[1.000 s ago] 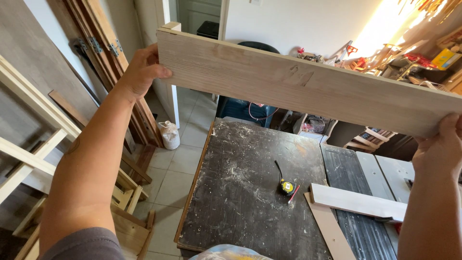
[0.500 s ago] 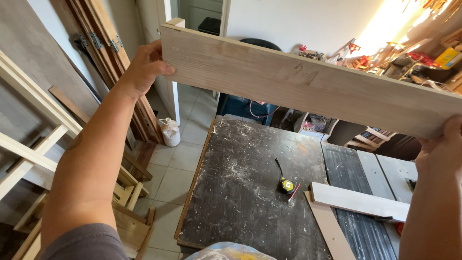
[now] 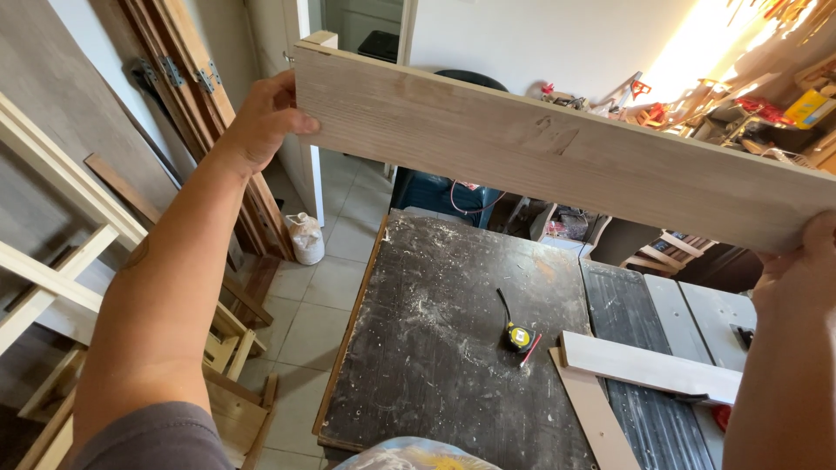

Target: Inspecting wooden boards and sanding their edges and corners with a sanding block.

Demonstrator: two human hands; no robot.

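Head view shows you holding a long pale board (image 3: 557, 157) up in the air, face toward you, tilted so its left end sits higher than its right. Your left hand (image 3: 261, 122) wraps the upper left end, thumb on the near face and fingers hidden behind. Your right hand (image 3: 797, 270) closes on the lower right end from below; how its fingers lie behind the board you cannot tell.

With 2 hands this far apart, I judge the board will swing easily at its ends, so keep both grips firm and turn it slowly from the middle of your body. Keep the long edges level with each other if you want to sight along the face.

Mind the left end: it sits near the white door frame (image 3: 306, 104) and the timber leaning on the wall (image 3: 187, 78). The right end points toward cluttered shelves (image 3: 766, 96) in the background.

Below the board lies the dark, dusty worktop (image 3: 435, 348), with a yellow tape measure (image 3: 518, 335) near its middle and 2 pale strips (image 3: 649, 365) at its right, by the grey table saw top (image 3: 697, 313). The left half of the worktop looks like the best open room for setting down; the wooden frames (image 3: 52, 270) on your left crowd the tiled floor (image 3: 322, 287).
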